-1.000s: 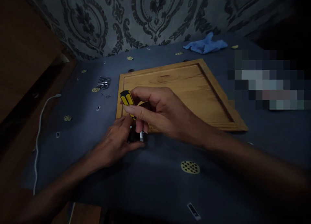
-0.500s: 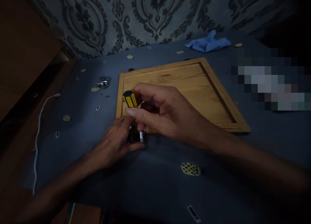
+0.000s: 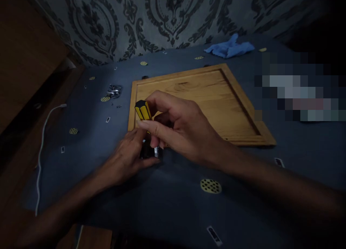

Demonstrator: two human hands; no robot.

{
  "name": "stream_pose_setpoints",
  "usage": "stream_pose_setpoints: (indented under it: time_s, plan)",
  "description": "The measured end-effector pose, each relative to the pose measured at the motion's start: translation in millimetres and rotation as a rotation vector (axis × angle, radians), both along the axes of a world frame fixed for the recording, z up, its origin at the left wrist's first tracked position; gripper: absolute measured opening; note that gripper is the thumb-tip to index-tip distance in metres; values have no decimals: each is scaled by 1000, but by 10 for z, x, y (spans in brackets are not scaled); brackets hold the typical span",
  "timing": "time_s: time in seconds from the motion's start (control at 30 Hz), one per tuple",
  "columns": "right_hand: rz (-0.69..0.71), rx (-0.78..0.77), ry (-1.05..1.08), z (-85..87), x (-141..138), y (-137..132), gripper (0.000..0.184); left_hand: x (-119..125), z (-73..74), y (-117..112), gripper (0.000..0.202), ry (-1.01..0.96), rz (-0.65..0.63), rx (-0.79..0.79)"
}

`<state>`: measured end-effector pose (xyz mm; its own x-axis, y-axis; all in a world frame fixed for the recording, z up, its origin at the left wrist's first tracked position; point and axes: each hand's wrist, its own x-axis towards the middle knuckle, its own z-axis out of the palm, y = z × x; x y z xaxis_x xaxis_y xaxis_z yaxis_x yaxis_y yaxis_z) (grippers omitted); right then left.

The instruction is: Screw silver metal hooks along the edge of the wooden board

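My right hand (image 3: 183, 126) is closed around the yellow-and-black handle of a screwdriver (image 3: 143, 110), held nearly upright at the near left corner of a framed wooden panel (image 3: 200, 94). The screwdriver's lower end is hidden by my fingers. Just below, my left hand (image 3: 131, 148) grips a dark fitting with a shiny metal edge (image 3: 156, 151) between thumb and fingers, against that same corner. Much of the fitting is covered, and its exact kind does not show.
A pile of metal hardware (image 3: 114, 91) and a few small screws (image 3: 119, 106) lie left of the panel. Behind it is a crumpled blue cloth (image 3: 229, 47). A white cable (image 3: 43, 148) runs down the left edge of the blue patterned cloth surface (image 3: 173, 202).
The whole view has shifted slightly. My right hand and the screwdriver handle have turned a little, while both hands stay at the same corner of the panel.
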<state>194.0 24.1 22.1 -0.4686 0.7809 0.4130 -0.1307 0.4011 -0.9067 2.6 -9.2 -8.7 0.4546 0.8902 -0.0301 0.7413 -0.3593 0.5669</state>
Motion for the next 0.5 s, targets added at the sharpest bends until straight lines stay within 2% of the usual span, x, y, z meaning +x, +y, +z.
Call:
stream_pose_setpoints:
  time_s: [0.17, 0.33, 0.5]
  plan:
    - [-85, 82, -68, -8, -16, -27, 20, 1, 8, -4, 37, -3, 2, -18]
    - [-119, 54, -73, 34, -1, -56, 16, -5, 13, -4, 36, 15, 16, -6]
    - [-195, 196, -167, 104, 77, -28, 18, 10, 60, -9, 38, -14, -8, -11]
